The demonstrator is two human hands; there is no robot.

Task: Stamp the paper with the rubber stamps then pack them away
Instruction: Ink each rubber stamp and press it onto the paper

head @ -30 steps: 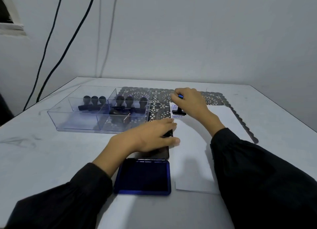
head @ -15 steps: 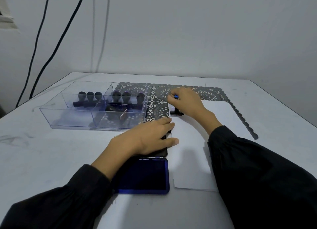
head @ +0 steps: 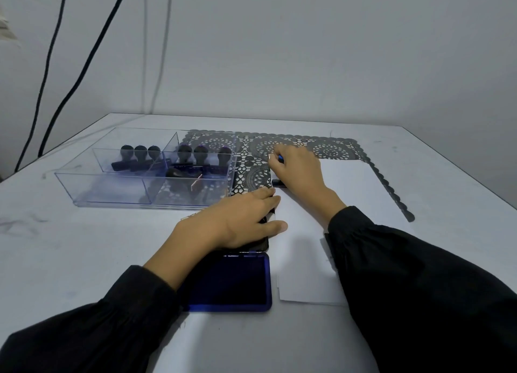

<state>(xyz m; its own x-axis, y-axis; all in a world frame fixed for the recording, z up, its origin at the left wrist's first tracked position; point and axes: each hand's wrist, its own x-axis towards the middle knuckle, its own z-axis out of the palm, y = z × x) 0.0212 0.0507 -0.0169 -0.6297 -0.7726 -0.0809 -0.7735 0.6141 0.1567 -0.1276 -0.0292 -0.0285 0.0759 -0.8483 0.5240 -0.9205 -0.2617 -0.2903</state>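
My right hand (head: 299, 171) grips a black rubber stamp (head: 278, 183) with a blue tip and holds it down on the far left corner of the white paper (head: 352, 193). My left hand (head: 243, 218) rests with straight fingers on the open lid of the blue ink pad (head: 232, 283), thumb at the paper's left edge. Several black stamps (head: 140, 155) stand in the clear plastic organizer (head: 106, 196) at the left.
A grey lace placemat (head: 330, 148) lies under the paper and the organizer's right end. Black cables (head: 53, 64) hang down the wall at the left. The table's right edge (head: 475, 182) runs past the placemat.
My right hand has lowered the stamp slightly onto the paper's corner, covering the earlier print. The left hand has stayed on the ink pad lid.
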